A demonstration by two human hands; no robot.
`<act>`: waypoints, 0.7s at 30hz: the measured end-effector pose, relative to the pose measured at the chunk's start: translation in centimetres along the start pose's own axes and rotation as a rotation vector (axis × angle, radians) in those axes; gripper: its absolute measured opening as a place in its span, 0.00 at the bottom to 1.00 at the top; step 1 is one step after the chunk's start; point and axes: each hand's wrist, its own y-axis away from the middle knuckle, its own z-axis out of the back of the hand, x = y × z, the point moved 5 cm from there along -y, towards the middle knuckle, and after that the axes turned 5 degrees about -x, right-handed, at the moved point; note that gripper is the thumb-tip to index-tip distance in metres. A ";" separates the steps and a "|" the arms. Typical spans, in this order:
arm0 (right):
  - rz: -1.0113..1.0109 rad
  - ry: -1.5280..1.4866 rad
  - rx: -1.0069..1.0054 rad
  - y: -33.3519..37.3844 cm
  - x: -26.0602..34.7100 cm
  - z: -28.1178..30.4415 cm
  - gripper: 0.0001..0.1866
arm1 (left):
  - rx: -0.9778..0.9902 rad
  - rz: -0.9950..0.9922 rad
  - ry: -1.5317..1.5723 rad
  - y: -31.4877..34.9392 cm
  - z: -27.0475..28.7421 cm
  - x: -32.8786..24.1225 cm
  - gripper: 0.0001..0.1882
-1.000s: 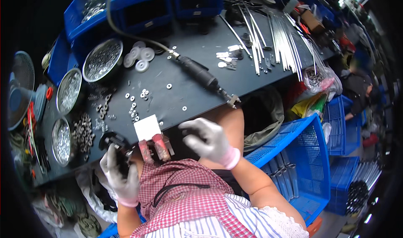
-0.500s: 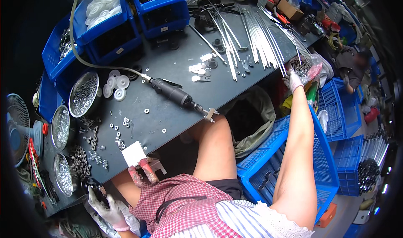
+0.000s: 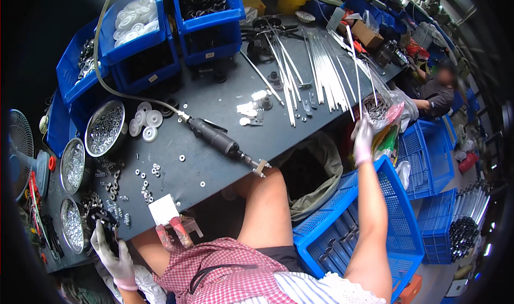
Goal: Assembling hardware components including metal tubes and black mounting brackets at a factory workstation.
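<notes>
My right hand, in a pale glove, is closed around the lower end of a thin silvery metal rod, which it holds up over the table's right edge. More such rods lie in a bundle on the dark table. At the lower left, my gloved left hand holds a black part between fingers and thumb; its exact kind I cannot make out. Near it stand metal bowls of small hardware. A white square plate rests on a reddish-tipped fixture at the table's front edge.
A black air screwdriver with a hose lies mid-table, its tip over the front edge. Blue bins stand at the back left. White plastic discs and loose nuts lie about. A blue crate of tubes sits at my right. Another person works at far right.
My right hand has lifted a rod away from the bundle and now holds it up. My left hand has shifted slightly left and up with the black part. The view has tilted a little.
</notes>
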 end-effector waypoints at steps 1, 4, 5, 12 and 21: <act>-0.045 -0.020 0.039 2.5 -1.7 1.7 0.20 | -0.005 -0.015 0.024 -0.4 -0.6 0.2 0.35; -0.109 -0.214 0.235 11.2 2.6 0.8 0.24 | -0.021 0.085 0.276 -0.9 -0.8 1.5 0.35; -0.170 -0.354 0.354 12.3 3.6 -1.7 0.27 | -0.035 0.120 0.239 -0.2 0.4 1.4 0.35; -0.038 -0.695 0.742 19.8 15.0 -8.1 0.20 | -0.172 0.266 0.592 -1.1 4.2 -0.1 0.36; 0.420 -0.129 0.978 26.6 18.3 -13.2 0.20 | 0.002 0.428 1.762 -3.5 4.0 -6.0 0.36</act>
